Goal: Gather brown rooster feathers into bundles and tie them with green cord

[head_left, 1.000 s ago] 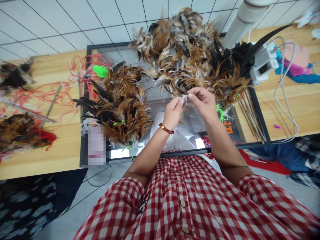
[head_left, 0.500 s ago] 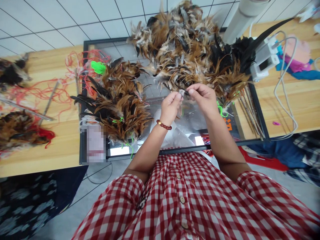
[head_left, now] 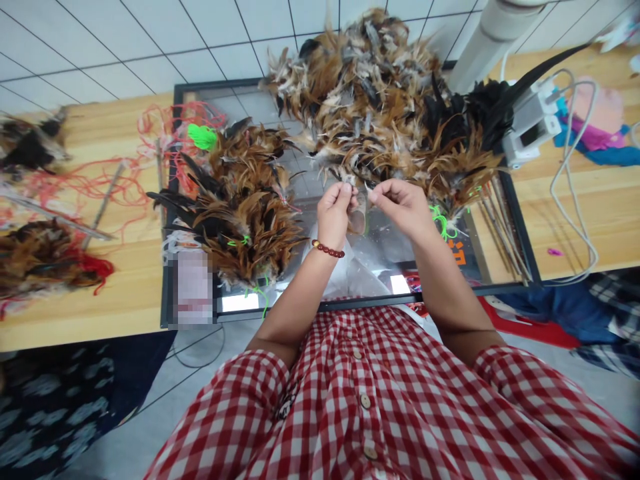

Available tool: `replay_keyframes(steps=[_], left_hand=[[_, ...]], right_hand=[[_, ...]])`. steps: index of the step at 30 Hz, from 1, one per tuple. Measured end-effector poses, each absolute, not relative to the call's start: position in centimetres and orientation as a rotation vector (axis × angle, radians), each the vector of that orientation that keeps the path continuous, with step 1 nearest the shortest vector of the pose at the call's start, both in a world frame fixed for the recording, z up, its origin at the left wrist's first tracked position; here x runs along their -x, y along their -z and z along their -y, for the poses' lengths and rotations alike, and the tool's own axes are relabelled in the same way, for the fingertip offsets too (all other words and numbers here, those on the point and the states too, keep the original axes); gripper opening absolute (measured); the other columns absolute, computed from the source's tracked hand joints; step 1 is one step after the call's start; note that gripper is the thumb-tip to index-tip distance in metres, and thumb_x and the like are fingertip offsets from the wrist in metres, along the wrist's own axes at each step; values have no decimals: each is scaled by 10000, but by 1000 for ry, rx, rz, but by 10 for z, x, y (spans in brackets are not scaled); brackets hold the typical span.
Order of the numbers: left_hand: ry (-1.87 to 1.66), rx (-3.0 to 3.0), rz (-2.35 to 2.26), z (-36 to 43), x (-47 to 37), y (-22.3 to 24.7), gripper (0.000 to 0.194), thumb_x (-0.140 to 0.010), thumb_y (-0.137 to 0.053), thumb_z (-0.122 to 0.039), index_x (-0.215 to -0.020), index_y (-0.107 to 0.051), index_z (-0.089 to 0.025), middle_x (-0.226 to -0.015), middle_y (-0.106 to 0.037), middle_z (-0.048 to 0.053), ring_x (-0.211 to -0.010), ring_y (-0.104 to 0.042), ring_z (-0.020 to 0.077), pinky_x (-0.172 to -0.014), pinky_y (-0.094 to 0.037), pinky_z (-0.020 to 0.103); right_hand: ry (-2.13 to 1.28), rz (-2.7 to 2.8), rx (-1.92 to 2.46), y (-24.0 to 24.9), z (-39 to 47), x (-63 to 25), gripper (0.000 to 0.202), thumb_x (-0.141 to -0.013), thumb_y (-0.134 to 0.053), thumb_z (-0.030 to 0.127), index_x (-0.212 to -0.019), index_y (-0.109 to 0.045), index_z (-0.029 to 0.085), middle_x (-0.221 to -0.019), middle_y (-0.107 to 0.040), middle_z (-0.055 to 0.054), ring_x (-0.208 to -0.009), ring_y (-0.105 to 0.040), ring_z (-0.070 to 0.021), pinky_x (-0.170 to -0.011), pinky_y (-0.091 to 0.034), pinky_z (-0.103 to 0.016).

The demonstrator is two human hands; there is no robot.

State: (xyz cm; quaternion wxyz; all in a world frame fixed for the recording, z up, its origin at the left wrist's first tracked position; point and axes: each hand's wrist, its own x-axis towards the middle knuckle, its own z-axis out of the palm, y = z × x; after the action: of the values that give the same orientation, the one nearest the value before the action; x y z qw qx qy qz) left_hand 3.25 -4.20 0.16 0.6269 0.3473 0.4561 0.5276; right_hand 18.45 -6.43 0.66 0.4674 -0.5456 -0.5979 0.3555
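My left hand (head_left: 335,212), with a beaded bracelet (head_left: 329,249) at its wrist, pinches a small pale feather tuft (head_left: 350,180) between thumb and fingers. My right hand (head_left: 401,205) is closed in a pinch just to the right, with a small whitish wisp at its fingertips; a gap separates the two hands. Both are over the glass panel, below the large brown, white and black feather pile (head_left: 370,113). Brown feather bundles (head_left: 250,213) with green ties lie left of my left hand.
A black frame (head_left: 325,305) edges the glass. Thin sticks (head_left: 504,230) and a white power strip (head_left: 533,127) with cables are at right. Green string (head_left: 202,137), tangled red string (head_left: 103,180) and more feathers (head_left: 35,257) lie left. A white pipe (head_left: 495,43) stands behind.
My hands have moved slightly apart. The dark feather that was at my right fingertips no longer shows there, and a whitish wisp is visible instead.
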Motion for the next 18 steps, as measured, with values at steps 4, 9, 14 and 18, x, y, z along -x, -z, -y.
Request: replay_keyframes(steps=[4, 9, 14, 18], left_hand=[[-1207, -808, -979, 49, -40, 3, 336, -939, -780, -469, -759, -678, -204, -720, -632, -31, -690, -580, 95, -713, -501, 233], [-1212, -808, -1023, 52, -45, 7, 267, -929, -798, -393, -768, -714, -198, -741, -651, -36, -727, -592, 97, -759, -505, 232], [-1249, -849, -1078, 51, -46, 9, 271, -914, -812, -367, -740, -715, -183, -734, -664, -35, -746, -604, 96, -767, -507, 226], [-1256, -849, -1122, 47, -42, 9, 351, -914, -807, -446, -713, -670, -193, -631, -592, -50, -624, -540, 80, -632, -466, 205]], right_hand=[[-1002, 1275, 1222, -11, 67, -171, 537, -802, -795, 777, -795, -706, 247, -719, -686, -14, -640, -590, -159, -617, -488, -320], [-752, 1370, 1339, -7, 68, -167, 480, -870, -767, 711, -784, -703, 244, -736, -674, -23, -685, -592, -167, -670, -502, -332], [-493, 1618, 1380, -3, 72, -168, 302, -983, -666, 504, -863, -774, 249, -836, -713, -57, -788, -640, -205, -794, -527, -379], [-468, 1779, 1327, -5, 74, -171, 271, -973, -667, 495, -1005, -827, 279, -987, -759, -75, -917, -681, -239, -881, -541, -420]])
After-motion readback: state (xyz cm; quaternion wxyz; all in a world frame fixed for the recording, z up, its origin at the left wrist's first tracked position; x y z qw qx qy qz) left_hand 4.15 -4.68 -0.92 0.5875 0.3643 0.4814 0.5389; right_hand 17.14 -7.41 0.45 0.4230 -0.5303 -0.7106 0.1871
